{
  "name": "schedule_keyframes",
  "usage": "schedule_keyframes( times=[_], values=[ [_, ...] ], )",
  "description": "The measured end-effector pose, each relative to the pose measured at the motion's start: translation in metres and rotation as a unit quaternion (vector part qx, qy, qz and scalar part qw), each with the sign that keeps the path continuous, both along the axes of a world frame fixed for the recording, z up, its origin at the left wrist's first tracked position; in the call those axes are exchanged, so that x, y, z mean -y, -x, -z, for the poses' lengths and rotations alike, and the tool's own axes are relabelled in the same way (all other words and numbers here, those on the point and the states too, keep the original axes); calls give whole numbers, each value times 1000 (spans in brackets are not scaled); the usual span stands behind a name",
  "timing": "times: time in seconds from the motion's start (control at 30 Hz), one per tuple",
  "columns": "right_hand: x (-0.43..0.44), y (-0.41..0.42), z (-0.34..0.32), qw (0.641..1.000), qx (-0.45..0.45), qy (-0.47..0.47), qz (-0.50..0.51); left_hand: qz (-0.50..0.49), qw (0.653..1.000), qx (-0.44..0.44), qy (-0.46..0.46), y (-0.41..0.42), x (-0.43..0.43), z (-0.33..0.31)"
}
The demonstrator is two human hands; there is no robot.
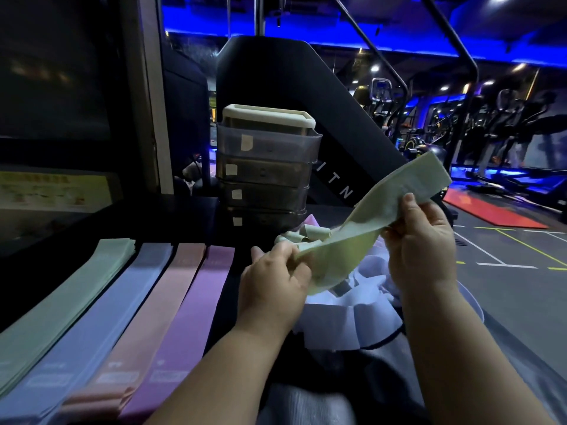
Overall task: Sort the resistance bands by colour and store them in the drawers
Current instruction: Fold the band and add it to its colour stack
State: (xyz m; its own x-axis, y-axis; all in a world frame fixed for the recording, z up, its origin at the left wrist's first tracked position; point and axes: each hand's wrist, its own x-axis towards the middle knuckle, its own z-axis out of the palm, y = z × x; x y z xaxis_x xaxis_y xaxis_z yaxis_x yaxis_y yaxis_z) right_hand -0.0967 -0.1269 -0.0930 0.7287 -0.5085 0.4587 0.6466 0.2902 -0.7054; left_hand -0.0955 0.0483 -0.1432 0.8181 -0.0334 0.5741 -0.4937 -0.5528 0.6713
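Band of pale green (346, 246), the one in hand, hangs in the air in front of the drawer stack (264, 173) and to its right, clear of the tabletop (239, 243). Its long axis runs on a slant: the low end is toward the person, the high end rises away to the right of the stack. The left grip (273, 280) pinches the low end between thumb and curled fingers. The right grip (420, 240) is closed round the band further up, with a loose tail standing out above it. Between the two the band looks slack and a little twisted.

The coming move, as I judge it, turns on the green pile (61, 302), which lies flat in front of the stack and furthest to its left. The held band is on the opposite side, so it must cross over, and the left grip is the nearer one to lead. That pile's long axis points toward the stack's foot, so the band needs turning to match.

Nearer the stack than the green pile lie the blue pile (101, 317), pink pile (147, 317) and purple pile (190, 302), side by side in that order. At the stack's foot, to its right, sits an unsorted heap (352, 296) of whitish bands, with curled green ones (306, 234) beside it. The stack has four smoked drawers, all pushed in, each with a pale label; their contents cannot be told. A cream lid (270, 118) sits on top.
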Motion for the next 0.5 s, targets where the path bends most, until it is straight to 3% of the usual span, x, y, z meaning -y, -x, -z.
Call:
schedule_keyframes(
  times=[0.23, 0.37, 0.5],
  values=[
    [10, -7, 4, 999, -33, -26, 28, 20, 1000, 20, 12, 2, 1, 0],
    [17, -7, 3, 997, -37, -71, 21, 42, 997, -35, -45, 2, 4, 5],
    [21, -10, 7, 997, -60, -46, 34, 41, 992, -79, -92, 3, 3, 5]
  ],
)
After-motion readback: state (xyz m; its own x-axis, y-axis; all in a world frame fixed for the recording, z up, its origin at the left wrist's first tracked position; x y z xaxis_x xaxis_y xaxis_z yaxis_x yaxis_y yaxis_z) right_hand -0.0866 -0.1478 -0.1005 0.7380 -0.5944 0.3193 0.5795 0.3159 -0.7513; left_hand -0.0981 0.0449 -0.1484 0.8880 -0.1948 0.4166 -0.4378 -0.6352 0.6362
